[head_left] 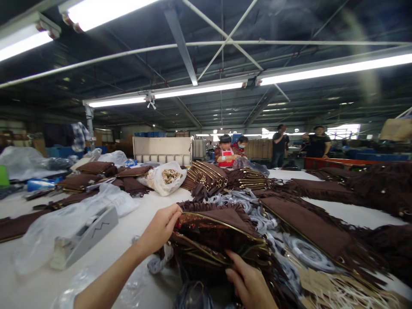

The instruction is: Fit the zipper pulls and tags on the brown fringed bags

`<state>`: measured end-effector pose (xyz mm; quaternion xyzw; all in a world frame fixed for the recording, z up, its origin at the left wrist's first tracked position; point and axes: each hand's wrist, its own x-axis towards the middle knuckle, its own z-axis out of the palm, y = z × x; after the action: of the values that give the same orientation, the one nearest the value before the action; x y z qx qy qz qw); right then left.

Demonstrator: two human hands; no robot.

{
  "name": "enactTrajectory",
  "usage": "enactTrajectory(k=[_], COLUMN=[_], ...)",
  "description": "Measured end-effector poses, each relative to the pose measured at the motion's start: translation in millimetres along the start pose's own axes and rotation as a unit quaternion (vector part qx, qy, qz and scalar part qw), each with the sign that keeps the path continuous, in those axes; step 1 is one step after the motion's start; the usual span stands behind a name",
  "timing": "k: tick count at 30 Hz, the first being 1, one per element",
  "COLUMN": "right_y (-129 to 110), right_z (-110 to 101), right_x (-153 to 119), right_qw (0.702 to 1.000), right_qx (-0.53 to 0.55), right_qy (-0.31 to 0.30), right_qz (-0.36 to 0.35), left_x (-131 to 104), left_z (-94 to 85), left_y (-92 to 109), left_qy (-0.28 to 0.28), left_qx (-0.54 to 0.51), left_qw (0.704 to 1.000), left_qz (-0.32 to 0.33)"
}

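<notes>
A dark brown fringed bag [225,217] with a gold zipper lies unzipped in front of me, its patterned lining showing inside the opening. At its left corner, my left hand [165,223] is closed with thumb and fingers pinching the edge. My right hand [249,279] is at the near side of the opening, index finger reaching over the zipper edge and thumb below, gripping that edge. Beneath it are more brown zippered pieces, partly hidden. Coiled clear-wrapped straps [257,219] lie just beyond and to the right.
Brown fringed bags [305,219] are piled on the right, with stacked zippered ones [206,176] behind. A plastic bag of gold hardware [167,176] stands behind my left hand. A grey tape dispenser [86,236] and clear plastic lie left. Cardboard tags with white strings [347,292] are near right. People work beyond.
</notes>
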<state>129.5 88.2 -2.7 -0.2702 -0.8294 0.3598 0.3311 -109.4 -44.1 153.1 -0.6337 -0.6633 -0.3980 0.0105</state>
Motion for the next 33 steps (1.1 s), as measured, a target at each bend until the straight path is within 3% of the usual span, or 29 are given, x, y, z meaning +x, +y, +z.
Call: enactTrajectory(k=[5,10,13,16,20,23,25,28,33], right_y=[-3,-8,-7,-13,-42,-73,-92,-115,-113], right_z=[-1,1,2,0,-12,-24,-28,-20,20], right_x=[-1,1,2,-1,-10,-9,-1,20,60], right_qw=[0.999,0.998,0.995,0.994,0.994,0.957,0.941,0.96,0.997], right_qx=[0.015,-0.043,-0.063,-0.06,0.081,0.253,0.291,0.232,0.05], right_qy=[0.027,-0.026,-0.068,-0.072,-0.073,-0.123,-0.158,-0.156,-0.039], right_qz=[-0.037,-0.036,-0.043,-0.054,0.007,0.07,0.07,0.029,-0.053], left_x=[4,9,9,6,2,2,5,11,9], left_z=[4.6,13.4,18.1,18.4,15.8,16.7,19.9,29.3,54.8], left_y=[0,-8,-10,-5,4,4,-2,-19,-55], left_qy=[0.01,0.015,0.026,0.043,0.056,0.062,0.068,0.075,0.081], left_qx=[-0.06,-0.138,-0.143,-0.109,-0.022,-0.011,-0.018,-0.036,-0.09], left_qw=[0.997,0.987,0.985,0.99,0.997,0.996,0.995,0.993,0.981], left_qz=[-0.045,-0.08,-0.089,-0.073,-0.046,-0.062,-0.07,-0.088,-0.149])
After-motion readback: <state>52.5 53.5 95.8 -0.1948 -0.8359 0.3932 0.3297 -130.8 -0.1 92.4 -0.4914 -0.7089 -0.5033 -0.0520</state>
